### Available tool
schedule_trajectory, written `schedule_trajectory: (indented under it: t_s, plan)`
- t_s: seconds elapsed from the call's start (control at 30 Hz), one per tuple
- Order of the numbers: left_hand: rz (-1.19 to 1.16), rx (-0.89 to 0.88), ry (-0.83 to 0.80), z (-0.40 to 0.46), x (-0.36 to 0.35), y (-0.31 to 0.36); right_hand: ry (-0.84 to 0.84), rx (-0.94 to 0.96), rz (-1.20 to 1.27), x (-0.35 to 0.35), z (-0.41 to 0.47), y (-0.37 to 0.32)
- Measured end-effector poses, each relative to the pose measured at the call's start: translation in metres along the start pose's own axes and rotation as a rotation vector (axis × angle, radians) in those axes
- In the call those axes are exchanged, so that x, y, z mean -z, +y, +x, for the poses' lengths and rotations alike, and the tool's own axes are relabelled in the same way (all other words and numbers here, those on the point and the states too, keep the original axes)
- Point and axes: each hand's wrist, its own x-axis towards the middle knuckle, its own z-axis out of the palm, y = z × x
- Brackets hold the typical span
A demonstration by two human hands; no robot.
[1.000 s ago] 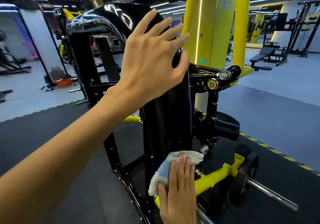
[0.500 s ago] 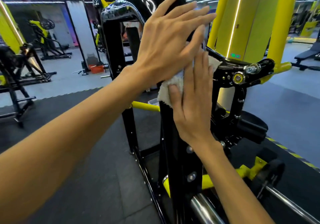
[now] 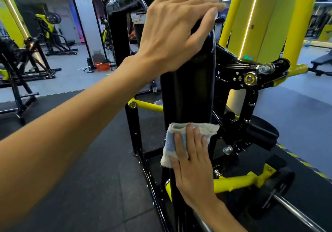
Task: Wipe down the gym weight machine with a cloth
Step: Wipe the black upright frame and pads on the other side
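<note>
A black and yellow weight machine fills the middle of the head view, with a tall glossy black upright panel (image 3: pixel 188 91) facing me. My left hand (image 3: pixel 172 30) rests on the top of that panel, fingers spread and nearly straight. Lower down, my right hand (image 3: pixel 194 163) presses a white and light-blue cloth (image 3: pixel 170 142) flat against the panel with straight fingers. The cloth's upper edge sticks out above my fingertips.
A yellow bar (image 3: pixel 239 181) and a chrome weight sleeve (image 3: pixel 296 212) run low on the right, beside a black seat pad (image 3: pixel 262 133). Yellow uprights (image 3: pixel 265 19) stand behind. Another black machine (image 3: pixel 19 66) stands left on the dark rubber floor (image 3: pixel 86 169). A bench (image 3: pixel 321 61) is far right.
My right hand slid the cloth up the panel to just under my left hand, then back down to the lower part. My left hand stayed on the panel's top.
</note>
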Motion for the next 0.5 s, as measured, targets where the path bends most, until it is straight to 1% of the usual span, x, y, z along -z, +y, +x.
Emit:
schedule_trajectory:
  t_s: [0.13,0.23,0.33,0.5]
  plan:
    - [0.020,-0.006,0.022,0.001,-0.002,0.001,-0.020,-0.029,0.008,-0.003,-0.022,0.002]
    - [0.009,-0.011,0.034,0.000,-0.002,0.001,0.020,-0.066,0.079,-0.001,-0.009,0.002]
    - [-0.026,-0.008,0.040,0.000,-0.002,0.000,0.101,-0.173,0.194,0.013,0.041,-0.002]
    - [-0.074,-0.032,0.019,0.000,0.000,-0.001,0.275,-0.281,0.380,0.052,0.143,0.006]
